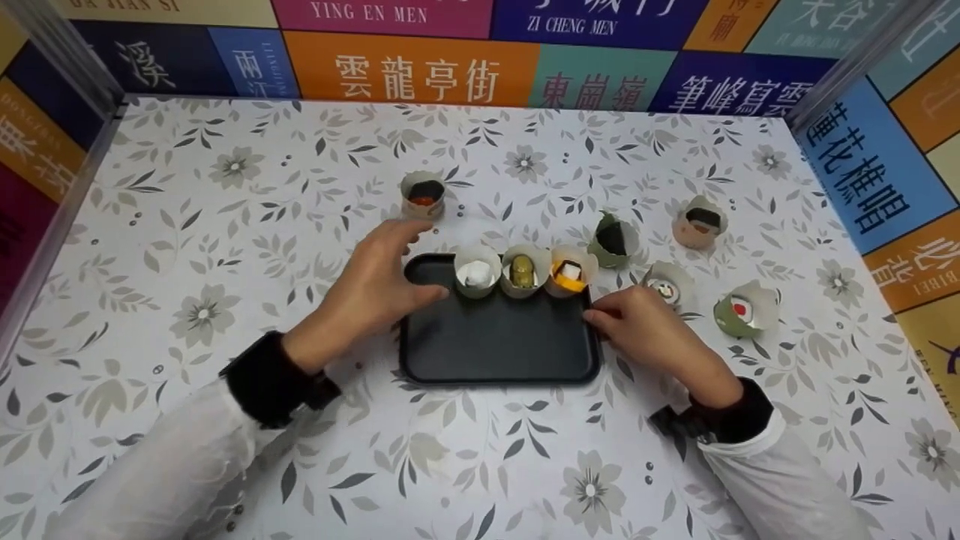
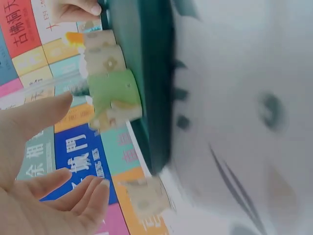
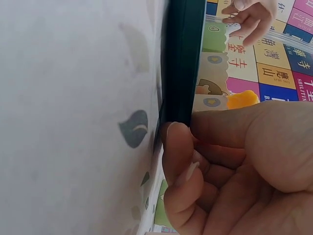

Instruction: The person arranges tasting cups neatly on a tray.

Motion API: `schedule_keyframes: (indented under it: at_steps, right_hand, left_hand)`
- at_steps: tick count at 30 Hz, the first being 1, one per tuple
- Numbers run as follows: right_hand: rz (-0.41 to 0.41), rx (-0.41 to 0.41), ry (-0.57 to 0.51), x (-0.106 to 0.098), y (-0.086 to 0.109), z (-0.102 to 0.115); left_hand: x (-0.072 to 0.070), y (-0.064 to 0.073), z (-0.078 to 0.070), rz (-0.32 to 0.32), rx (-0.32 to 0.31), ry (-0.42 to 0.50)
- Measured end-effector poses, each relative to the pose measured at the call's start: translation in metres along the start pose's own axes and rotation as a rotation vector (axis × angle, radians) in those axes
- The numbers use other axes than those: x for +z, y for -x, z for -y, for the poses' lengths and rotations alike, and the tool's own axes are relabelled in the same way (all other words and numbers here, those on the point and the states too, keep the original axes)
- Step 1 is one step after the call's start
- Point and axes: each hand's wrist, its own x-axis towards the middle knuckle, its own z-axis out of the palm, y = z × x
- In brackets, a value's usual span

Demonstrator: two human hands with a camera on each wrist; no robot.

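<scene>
A black tray (image 1: 501, 341) lies on the floral tabletop. Along its far edge stand three paper cups in a row: one with a white piece (image 1: 476, 271), one with an olive-green piece (image 1: 523, 271), one with an orange and white piece (image 1: 570, 279). My left hand (image 1: 379, 270) hovers beside the tray's upper left corner, fingers spread and holding nothing; in the left wrist view a gap separates it from the green cup (image 2: 116, 95). With thumb and fingers, my right hand (image 1: 652, 326) pinches the tray's right rim (image 3: 183, 63).
Beyond the tray's left corner stands a cup with a dark and orange piece (image 1: 424, 196). Several more cups sit to the right, among them a green cup with a red and white piece (image 1: 742, 309) and one with a dark piece (image 1: 611, 240). Lettered panels (image 1: 420, 71) border the table.
</scene>
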Motion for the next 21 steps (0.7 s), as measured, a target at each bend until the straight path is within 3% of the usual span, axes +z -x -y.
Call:
schedule_keyframes:
  at_steps: [7,13,16,21]
  right_hand:
    - [0.003,0.003,-0.008,0.000,0.000,-0.001]
    - [0.004,0.016,-0.014,0.000,0.000,-0.001]
    - [0.007,0.020,-0.018,0.000,0.000,-0.001]
    - [0.015,0.022,-0.025,0.000,0.000,0.000]
  left_hand:
    - [-0.015,0.015,0.021,-0.154,0.017,-0.017]
    - [-0.019,0.017,0.033,-0.255,0.094,-0.150]
    - [-0.020,0.014,0.038,-0.224,0.072,-0.188]
    - [-0.021,0.000,0.045,-0.115,-0.048,-0.175]
